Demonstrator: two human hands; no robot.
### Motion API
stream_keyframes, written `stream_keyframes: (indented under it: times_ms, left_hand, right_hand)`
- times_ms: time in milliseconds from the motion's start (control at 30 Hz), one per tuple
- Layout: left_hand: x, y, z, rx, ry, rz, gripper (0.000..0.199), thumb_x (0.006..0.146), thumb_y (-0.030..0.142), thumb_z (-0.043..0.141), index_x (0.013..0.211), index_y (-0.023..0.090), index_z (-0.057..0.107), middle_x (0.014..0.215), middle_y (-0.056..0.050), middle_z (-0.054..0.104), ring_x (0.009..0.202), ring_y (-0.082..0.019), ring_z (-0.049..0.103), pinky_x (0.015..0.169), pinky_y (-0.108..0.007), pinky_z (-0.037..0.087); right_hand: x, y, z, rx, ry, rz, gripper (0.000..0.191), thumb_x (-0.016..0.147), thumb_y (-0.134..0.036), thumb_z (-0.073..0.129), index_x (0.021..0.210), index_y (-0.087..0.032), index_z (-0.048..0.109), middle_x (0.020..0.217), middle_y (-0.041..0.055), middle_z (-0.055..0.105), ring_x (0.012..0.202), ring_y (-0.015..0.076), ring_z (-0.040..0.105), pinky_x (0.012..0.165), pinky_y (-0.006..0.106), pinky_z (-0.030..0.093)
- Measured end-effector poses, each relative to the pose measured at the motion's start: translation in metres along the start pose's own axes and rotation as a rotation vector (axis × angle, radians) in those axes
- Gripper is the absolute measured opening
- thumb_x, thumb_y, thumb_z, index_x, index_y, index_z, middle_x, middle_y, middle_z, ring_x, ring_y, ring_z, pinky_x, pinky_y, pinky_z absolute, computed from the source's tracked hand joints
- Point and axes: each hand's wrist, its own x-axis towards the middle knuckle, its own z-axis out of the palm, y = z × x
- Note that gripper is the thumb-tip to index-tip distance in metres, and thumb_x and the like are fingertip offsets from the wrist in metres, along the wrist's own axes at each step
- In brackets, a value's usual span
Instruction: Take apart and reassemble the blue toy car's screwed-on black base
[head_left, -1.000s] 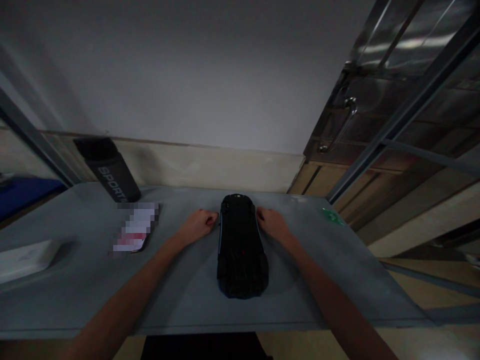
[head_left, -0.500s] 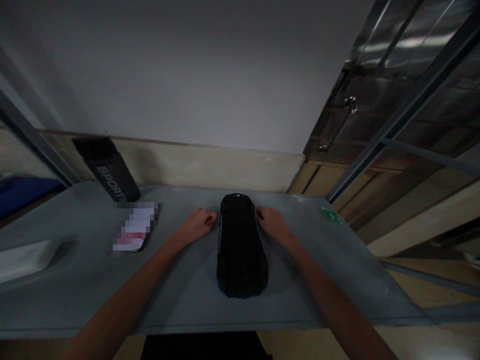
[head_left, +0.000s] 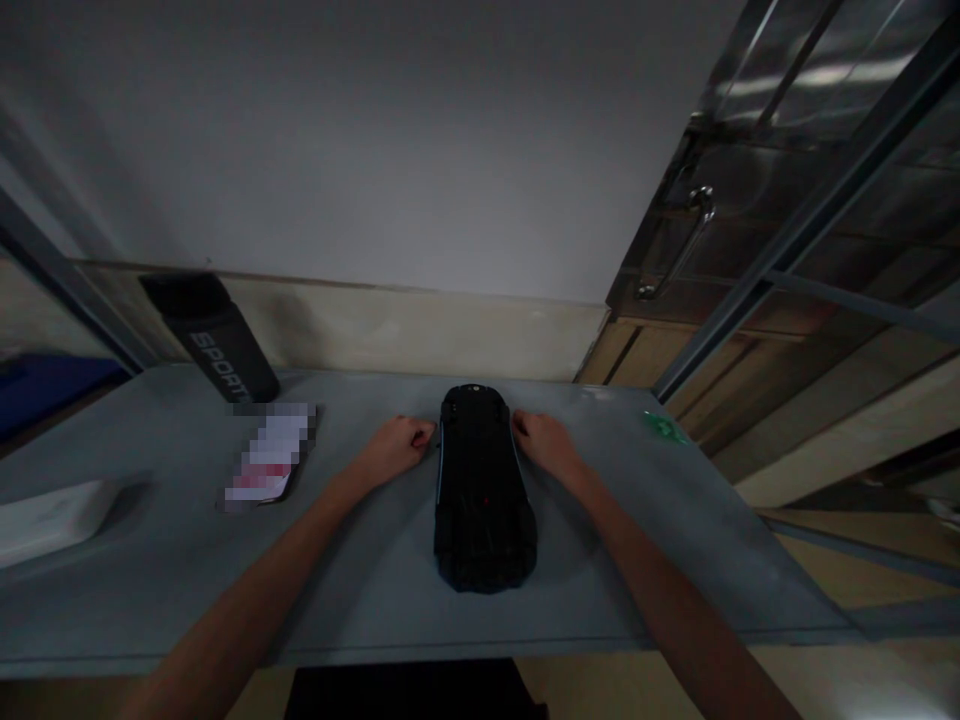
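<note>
A black toy car (head_left: 484, 490), seemingly upside down with its dark underside up, lies lengthwise on the grey table (head_left: 360, 600) between my hands. My left hand (head_left: 396, 447) rests on the table just left of the car's far end, its fingers curled closed with nothing visible in them. On the other side, my right hand (head_left: 541, 442) lies close against the car's right edge, also with curled fingers. Whether its fingertips touch the car cannot be made out. A small red dot shows on the underside.
A black bottle marked SPORT (head_left: 217, 340) stands at the back left. Nearer are a phone-like flat object (head_left: 271, 455), partly pixelated, and a white object (head_left: 52, 520). A green packet (head_left: 664, 428) lies at right. Metal frame posts flank the table.
</note>
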Motion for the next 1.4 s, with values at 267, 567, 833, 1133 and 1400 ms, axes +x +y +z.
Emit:
stream_keyframes:
  times_ms: [267, 567, 833, 1133, 1400]
  left_hand:
    - [0.001, -0.001, 0.001, 0.001, 0.0, 0.007, 0.032, 0.066, 0.001, 0.047, 0.061, 0.025, 0.027, 0.057, 0.008, 0.029, 0.058, -0.013, 0.031, 0.063, -0.031, 0.021]
    - [0.0, 0.0, -0.001, -0.031, 0.044, 0.033, 0.03, 0.068, 0.005, 0.047, 0.062, 0.025, 0.024, 0.058, 0.008, 0.026, 0.058, -0.013, 0.028, 0.062, -0.03, 0.021]
    - [0.001, -0.002, 0.002, -0.041, 0.051, 0.036, 0.033, 0.066, 0.006, 0.046, 0.062, 0.025, 0.019, 0.058, 0.008, 0.023, 0.06, -0.013, 0.022, 0.063, -0.032, 0.019]
    - [0.001, -0.002, 0.005, -0.034, 0.04, 0.043, 0.034, 0.074, 0.012, 0.049, 0.06, 0.024, 0.02, 0.058, 0.008, 0.019, 0.059, -0.012, 0.019, 0.062, -0.032, 0.018]
    - [0.002, -0.005, 0.006, -0.053, 0.063, 0.047, 0.037, 0.087, 0.025, 0.047, 0.063, 0.025, 0.019, 0.062, 0.008, 0.016, 0.059, -0.012, 0.02, 0.06, -0.03, 0.018]
  right_hand:
    - [-0.002, 0.018, -0.014, 0.163, -0.051, -0.16, 0.014, 0.107, -0.028, 0.058, 0.1, -0.022, 0.068, 0.09, 0.006, 0.076, 0.081, 0.0211, 0.067, 0.072, 0.031, 0.043]
    - [-0.005, 0.033, -0.019, 0.235, -0.081, -0.227, 0.009, 0.095, -0.023, 0.069, 0.089, -0.023, 0.062, 0.081, -0.0004, 0.069, 0.073, 0.0174, 0.062, 0.068, 0.029, 0.044]
    - [-0.012, 0.024, -0.022, 0.156, 0.002, -0.164, 0.01, 0.103, -0.026, 0.058, 0.095, -0.024, 0.062, 0.092, 0.0057, 0.074, 0.084, 0.0214, 0.068, 0.076, 0.032, 0.046]
    - [-0.009, 0.016, -0.028, 0.357, 0.224, -0.111, 0.015, 0.111, -0.035, 0.038, 0.113, -0.025, 0.049, 0.085, 0.0043, 0.07, 0.069, 0.0211, 0.066, 0.07, 0.033, 0.049]
    - [-0.019, -0.012, -0.043, 0.654, 0.687, -0.18, 0.02, 0.111, -0.043, 0.045, 0.123, -0.027, 0.05, 0.079, -0.0021, 0.061, 0.065, 0.0185, 0.059, 0.064, 0.031, 0.048]
